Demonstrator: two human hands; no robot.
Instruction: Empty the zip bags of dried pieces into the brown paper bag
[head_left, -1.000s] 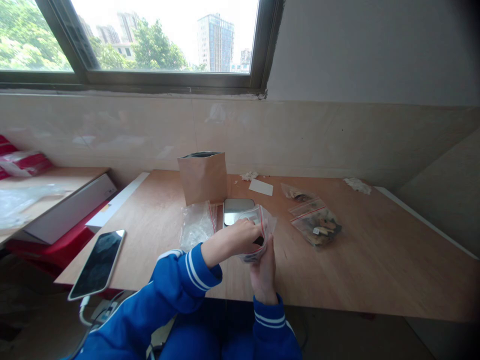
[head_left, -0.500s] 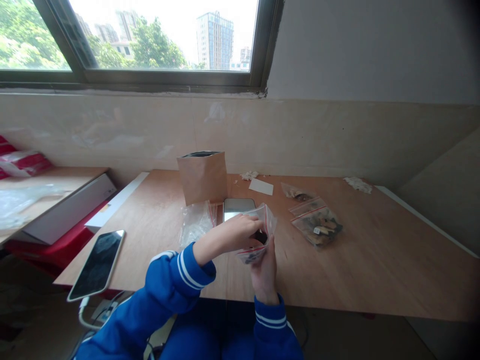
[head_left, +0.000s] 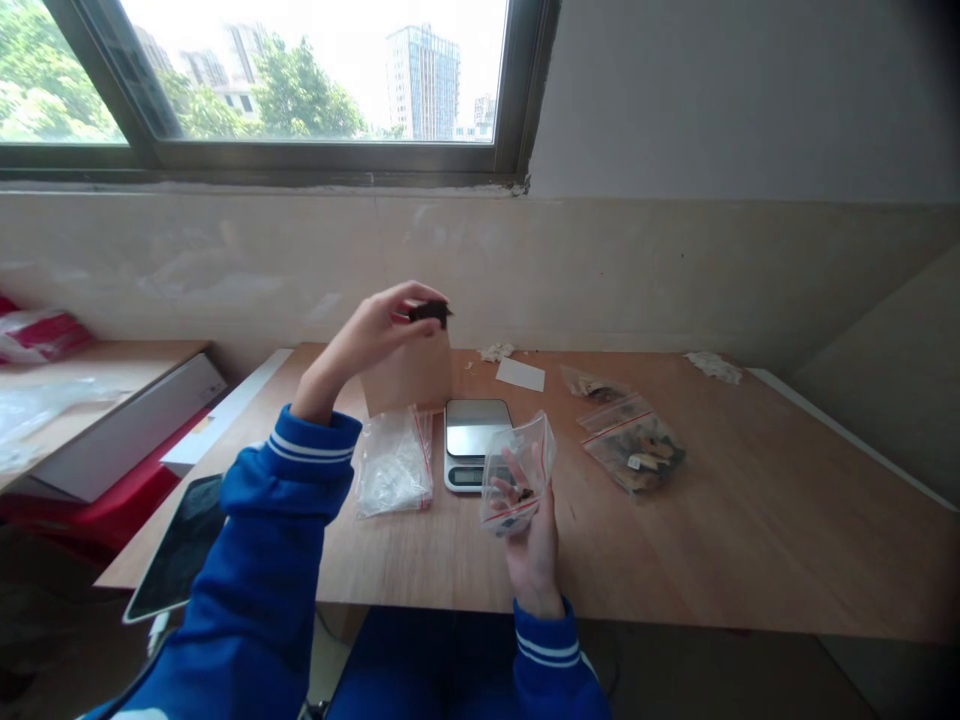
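Note:
My left hand (head_left: 379, 335) is raised over the open top of the brown paper bag (head_left: 411, 378) and pinches a small dark piece (head_left: 430, 312) between its fingertips. My right hand (head_left: 531, 535) holds a small clear zip bag (head_left: 516, 475) with a red seal line upright above the table's near edge; a few dark bits lie in its bottom. A small digital scale (head_left: 474, 440) with a shiny platform sits just behind that bag, in front of the paper bag.
A stack of empty clear zip bags (head_left: 394, 462) lies left of the scale. Two filled zip bags (head_left: 632, 445) lie to the right. A paper slip (head_left: 521, 374) and scraps sit near the wall. A phone (head_left: 178, 548) lies at the table's left corner.
My left hand left the small zip bag and rose up and left to the top of the paper bag, carrying a dark piece. The right hand kept the zip bag.

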